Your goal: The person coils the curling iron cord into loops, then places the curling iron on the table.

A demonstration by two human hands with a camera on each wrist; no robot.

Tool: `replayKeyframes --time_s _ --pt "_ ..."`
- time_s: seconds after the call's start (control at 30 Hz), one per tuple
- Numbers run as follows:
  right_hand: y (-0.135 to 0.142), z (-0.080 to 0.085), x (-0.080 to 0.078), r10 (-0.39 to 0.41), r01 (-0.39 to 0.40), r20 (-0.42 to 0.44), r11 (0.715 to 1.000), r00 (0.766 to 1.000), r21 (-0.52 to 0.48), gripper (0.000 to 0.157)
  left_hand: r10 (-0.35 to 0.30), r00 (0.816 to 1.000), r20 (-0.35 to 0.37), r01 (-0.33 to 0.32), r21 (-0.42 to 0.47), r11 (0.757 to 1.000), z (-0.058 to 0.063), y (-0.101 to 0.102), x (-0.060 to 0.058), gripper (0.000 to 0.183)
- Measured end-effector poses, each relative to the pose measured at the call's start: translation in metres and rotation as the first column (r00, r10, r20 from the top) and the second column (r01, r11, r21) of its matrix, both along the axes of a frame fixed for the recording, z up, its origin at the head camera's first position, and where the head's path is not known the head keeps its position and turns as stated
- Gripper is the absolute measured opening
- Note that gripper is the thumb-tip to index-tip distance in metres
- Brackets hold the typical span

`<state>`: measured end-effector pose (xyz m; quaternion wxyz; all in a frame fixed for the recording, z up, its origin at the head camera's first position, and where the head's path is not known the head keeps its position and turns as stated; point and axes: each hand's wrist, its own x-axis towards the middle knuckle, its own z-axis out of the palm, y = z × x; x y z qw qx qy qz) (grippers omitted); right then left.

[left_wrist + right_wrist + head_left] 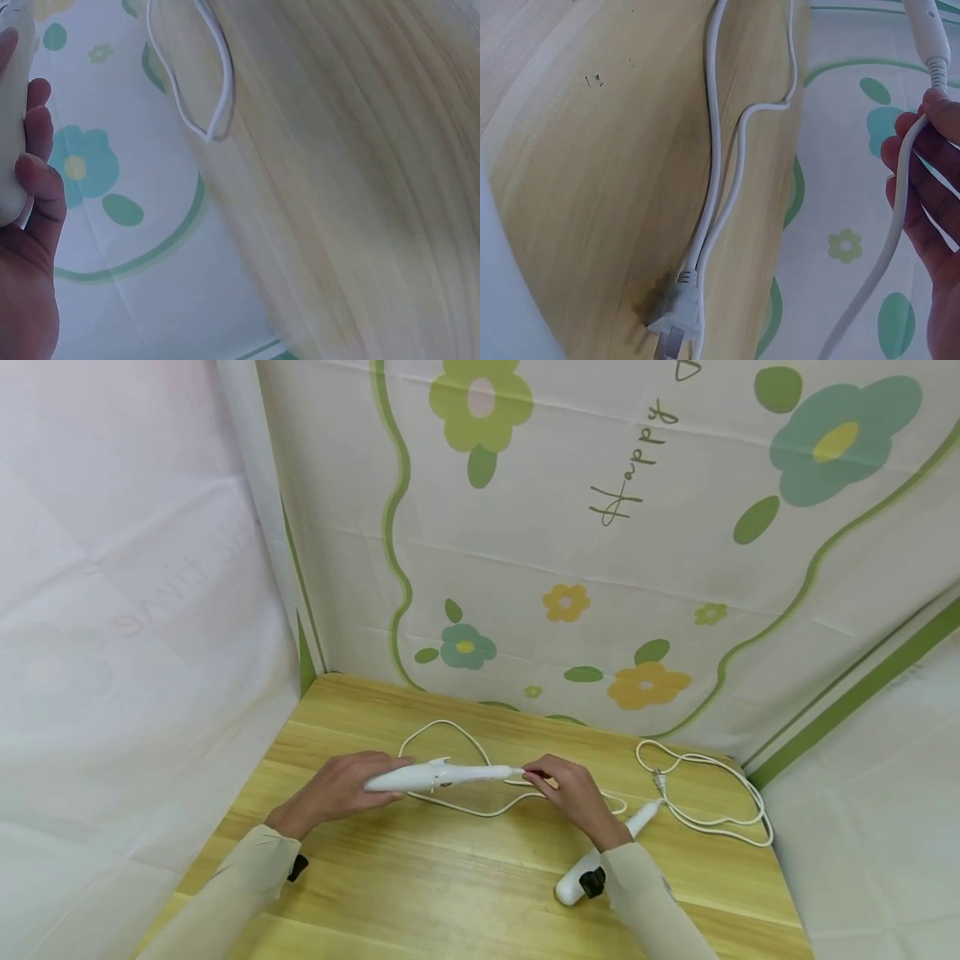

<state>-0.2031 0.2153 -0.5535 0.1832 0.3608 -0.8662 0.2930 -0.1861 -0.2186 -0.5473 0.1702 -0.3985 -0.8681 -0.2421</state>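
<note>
A white appliance that looks like a curling iron [472, 773] is held level above the table. My left hand [341, 789] grips its thick end, with the fingers wrapped round the white body [10, 142] in the left wrist view. A small raised lever [438, 762] stands near its middle. At the narrow end my right hand [572, 789] pinches the white cord [900, 187] just below the ribbed sleeve, between thumb and fingers. A second, similar white appliance [577, 875] lies on the table below the right forearm, which partly hides it.
The held appliance's cord [480, 813] loops across the wooden table [420, 877]. At the right lies another looped cord [763, 810] with a metal-pronged plug [660, 781]. A flowered cloth [525, 552] hangs behind the table, and white cloth walls [135, 652] stand at both sides.
</note>
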Motion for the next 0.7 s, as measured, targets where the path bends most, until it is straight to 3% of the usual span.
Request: replayKeyframes --time_s 0.27,0.7 --pt "0.005 0.004 0.001 -0.04 0.039 -0.008 0.999 0.999 -0.017 0.013 -0.045 0.998 0.035 0.044 0.026 0.999 0.016 0.006 0.002 0.061" --pt "0.008 0.009 0.001 -0.077 0.079 0.029 0.994 0.997 -0.069 0.013 -0.086 0.972 0.218 0.078 0.044 0.996 0.034 0.009 0.004 0.059"
